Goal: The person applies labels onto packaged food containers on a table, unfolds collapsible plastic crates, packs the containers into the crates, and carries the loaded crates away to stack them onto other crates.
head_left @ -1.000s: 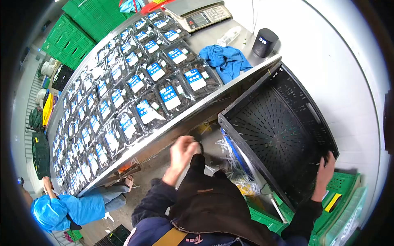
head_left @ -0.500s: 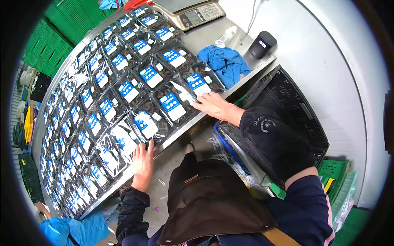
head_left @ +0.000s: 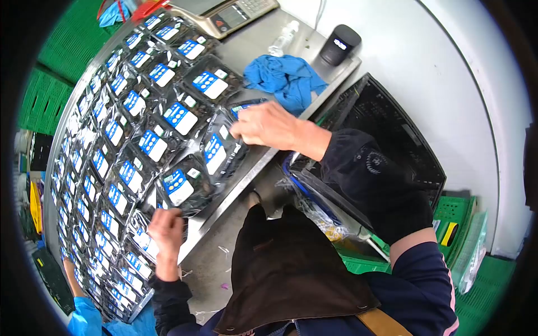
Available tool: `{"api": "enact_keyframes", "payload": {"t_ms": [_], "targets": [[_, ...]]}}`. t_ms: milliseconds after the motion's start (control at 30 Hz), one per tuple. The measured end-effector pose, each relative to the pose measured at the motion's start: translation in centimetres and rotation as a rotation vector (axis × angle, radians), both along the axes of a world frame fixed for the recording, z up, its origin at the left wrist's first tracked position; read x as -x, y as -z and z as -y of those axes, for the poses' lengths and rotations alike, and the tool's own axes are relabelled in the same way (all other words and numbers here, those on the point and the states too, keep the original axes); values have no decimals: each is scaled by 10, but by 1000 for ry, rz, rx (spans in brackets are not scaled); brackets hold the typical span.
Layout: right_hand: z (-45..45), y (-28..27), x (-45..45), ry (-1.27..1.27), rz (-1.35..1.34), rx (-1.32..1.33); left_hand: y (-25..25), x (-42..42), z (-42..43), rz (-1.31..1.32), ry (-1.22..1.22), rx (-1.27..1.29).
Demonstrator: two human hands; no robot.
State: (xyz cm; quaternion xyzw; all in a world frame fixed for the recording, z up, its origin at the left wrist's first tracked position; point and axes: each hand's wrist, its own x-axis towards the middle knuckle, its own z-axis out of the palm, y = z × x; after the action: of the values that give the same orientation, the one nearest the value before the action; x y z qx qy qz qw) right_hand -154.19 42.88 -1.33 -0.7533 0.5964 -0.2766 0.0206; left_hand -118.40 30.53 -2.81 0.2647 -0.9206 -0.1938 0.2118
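Observation:
Film-wrapped black trays with blue-and-white labels and dark contents lie in rows on a steel table. My right hand (head_left: 266, 126), fingers bent and closed, grips the edge of a wrapped tray (head_left: 217, 152) that stands tilted at the table's front edge. Another tray (head_left: 241, 108) shows partly behind those fingers. My left hand (head_left: 166, 229) is curled closed at the near side of a wrapped tray (head_left: 178, 186); what its fingers hold, if anything, is hidden.
A blue cloth (head_left: 286, 78), a clear bottle (head_left: 284, 38), a black speaker-like device (head_left: 340, 45) and a scale (head_left: 232, 17) stand behind the trays. Black crates (head_left: 392, 140) lean at the right. A co-worker's blue sleeve (head_left: 87, 316) reaches in at lower left.
My right hand has lifted and tilted the tray at the front edge, and the corner tray has shifted. My left hand has moved left and curled its fingers. The view has shifted.

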Motion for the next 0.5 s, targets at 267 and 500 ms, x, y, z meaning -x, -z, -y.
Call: {"api": "enact_keyframes", "payload": {"t_ms": [267,500], "targets": [[-197,-140,22,199,493,91,-145,71,-67,-132,253,-245],[-407,-160,31,1050,628,-161,-156,247,-174,-53,876,-305]]}}
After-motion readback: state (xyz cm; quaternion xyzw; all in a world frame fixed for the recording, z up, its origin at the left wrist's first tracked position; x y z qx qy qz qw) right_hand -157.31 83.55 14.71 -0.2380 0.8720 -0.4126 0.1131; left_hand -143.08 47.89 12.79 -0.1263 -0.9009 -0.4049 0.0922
